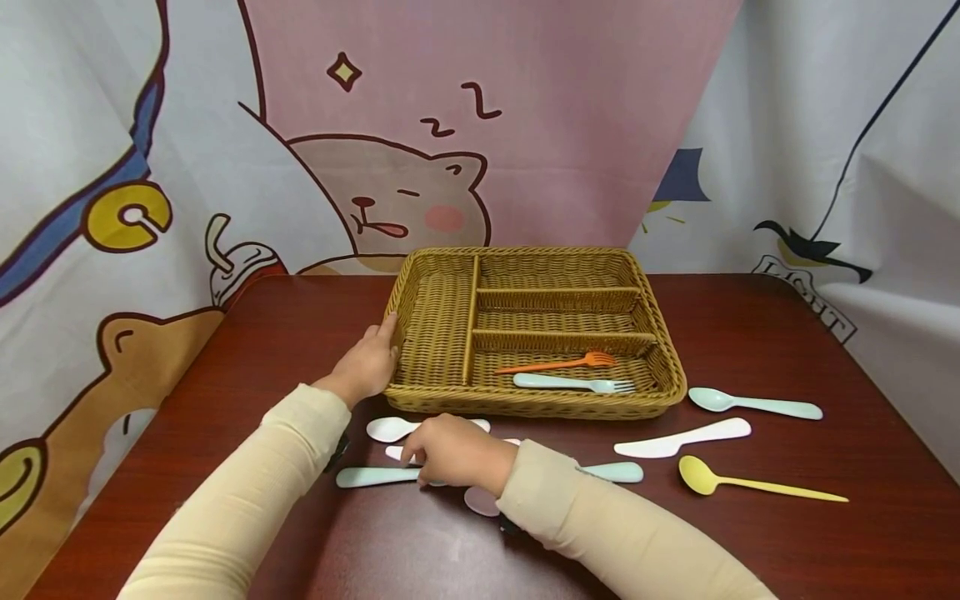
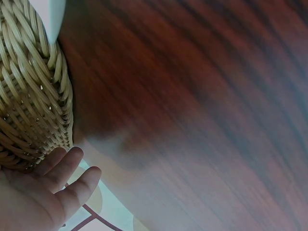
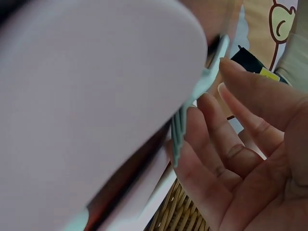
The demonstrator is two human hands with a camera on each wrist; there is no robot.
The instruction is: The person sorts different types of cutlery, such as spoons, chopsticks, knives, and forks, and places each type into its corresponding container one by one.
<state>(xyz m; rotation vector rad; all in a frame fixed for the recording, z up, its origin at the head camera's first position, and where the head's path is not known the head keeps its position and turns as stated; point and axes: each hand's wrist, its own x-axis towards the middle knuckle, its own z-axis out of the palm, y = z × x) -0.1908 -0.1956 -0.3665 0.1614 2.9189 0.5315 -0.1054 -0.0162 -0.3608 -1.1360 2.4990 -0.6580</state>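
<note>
My left hand (image 1: 363,362) rests against the left end of a wicker cutlery basket (image 1: 528,404). In the left wrist view several fingers (image 2: 65,166) stretch along its outer wall. In front of the basket my right hand (image 1: 461,454) pinches a mint green fork (image 1: 375,477), whose handle points left. The right wrist view has its tines (image 3: 178,130) beside my fingertips. Close by lie a white spoon (image 1: 388,429), a white utensil (image 1: 393,452) mostly hidden by the hand, and a pale pink utensil (image 1: 480,501) with a rounded end.
Inside the basket's front compartment are an orange fork (image 1: 562,364) and a pale blue fork (image 1: 562,382). To the right lie a pale mint spoon (image 1: 757,404), a white knife (image 1: 682,438), a yellow spoon (image 1: 765,483) and a mint handle (image 1: 618,472). A printed cloth (image 1: 555,125) hangs behind the table.
</note>
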